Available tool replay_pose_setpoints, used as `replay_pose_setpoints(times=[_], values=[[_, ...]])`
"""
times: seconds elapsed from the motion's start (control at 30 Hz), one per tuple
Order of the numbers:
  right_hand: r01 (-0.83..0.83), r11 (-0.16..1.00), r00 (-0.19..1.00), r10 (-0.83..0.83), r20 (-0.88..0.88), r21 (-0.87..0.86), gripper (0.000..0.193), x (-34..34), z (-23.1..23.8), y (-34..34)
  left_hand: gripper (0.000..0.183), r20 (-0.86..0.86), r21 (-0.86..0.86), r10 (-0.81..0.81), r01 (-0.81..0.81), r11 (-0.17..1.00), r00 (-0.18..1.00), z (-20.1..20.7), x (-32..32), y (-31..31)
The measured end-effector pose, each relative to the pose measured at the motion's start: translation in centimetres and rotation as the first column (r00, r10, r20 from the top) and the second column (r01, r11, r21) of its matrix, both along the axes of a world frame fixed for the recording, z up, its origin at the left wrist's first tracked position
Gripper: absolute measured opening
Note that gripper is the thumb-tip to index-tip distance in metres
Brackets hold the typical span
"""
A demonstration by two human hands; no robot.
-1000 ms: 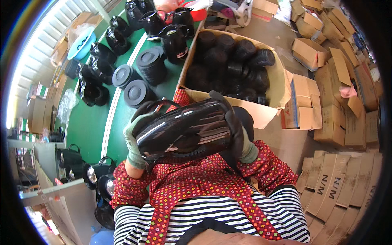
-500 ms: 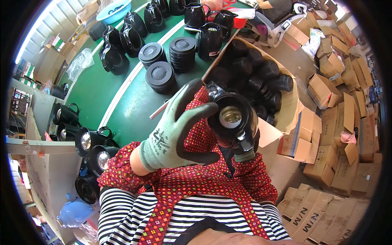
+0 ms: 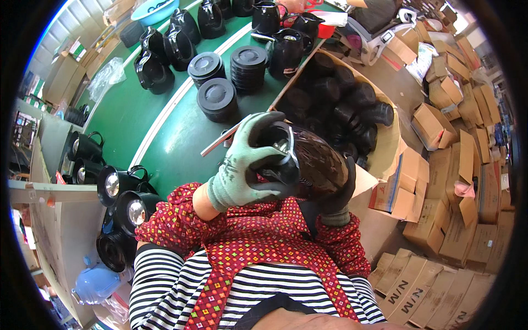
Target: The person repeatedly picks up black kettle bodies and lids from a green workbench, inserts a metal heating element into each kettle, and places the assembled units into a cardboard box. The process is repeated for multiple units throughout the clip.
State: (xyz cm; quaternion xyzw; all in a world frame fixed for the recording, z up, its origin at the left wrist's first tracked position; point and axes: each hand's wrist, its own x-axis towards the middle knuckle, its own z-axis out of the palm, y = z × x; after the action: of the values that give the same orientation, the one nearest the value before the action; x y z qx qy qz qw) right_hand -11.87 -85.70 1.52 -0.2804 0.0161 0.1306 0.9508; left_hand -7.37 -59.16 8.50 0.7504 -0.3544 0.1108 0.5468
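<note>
While my left grip (image 3: 247,168) curls, half closed, around one end of a glossy black pot (image 3: 319,157), my right grip (image 3: 338,197) cups its other side. Pot at my twelve o'clock; from it, black disc stacks (image 3: 217,96) at ten on the green surface (image 3: 176,135), open carton (image 3: 391,144) at one.

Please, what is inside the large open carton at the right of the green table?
The carton holds many black round parts, some ribbed. Those on top cover the bottom, and the held jug hides part of the near side.
</note>
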Motion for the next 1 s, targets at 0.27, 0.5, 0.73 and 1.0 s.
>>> replay_pose_setpoints(times=[0.27, 0.5, 0.73, 1.0], values=[[0.687, 0.565, 0.664, -0.231, 0.712, -0.458, 0.089, 1.2, 1.3, 0.6, 0.045, -0.672, -0.251, 0.113, -0.368, 0.895, 0.732, -2.3, -1.3, -0.9], [0.100, 0.947, 0.982, -0.144, 0.125, 0.305, 0.097, -0.5, -0.4, 1.2, 0.074, 0.178, -0.021, 0.190, -0.189, 0.982, 0.966, 2.9, -2.3, -1.2], [-0.149, 0.987, 0.984, 0.154, 0.094, -0.056, 0.076, -1.2, -2.8, 1.8, 0.103, 0.196, -0.070, 0.143, -0.131, 0.989, 0.970, 2.6, -2.8, -2.1], [-0.222, 0.959, 0.975, 0.224, -0.007, -0.177, 0.063, -1.0, -2.1, 2.5, 0.126, 0.150, -0.040, -0.054, 0.061, 0.997, 0.987, 2.6, -1.9, -1.2]])
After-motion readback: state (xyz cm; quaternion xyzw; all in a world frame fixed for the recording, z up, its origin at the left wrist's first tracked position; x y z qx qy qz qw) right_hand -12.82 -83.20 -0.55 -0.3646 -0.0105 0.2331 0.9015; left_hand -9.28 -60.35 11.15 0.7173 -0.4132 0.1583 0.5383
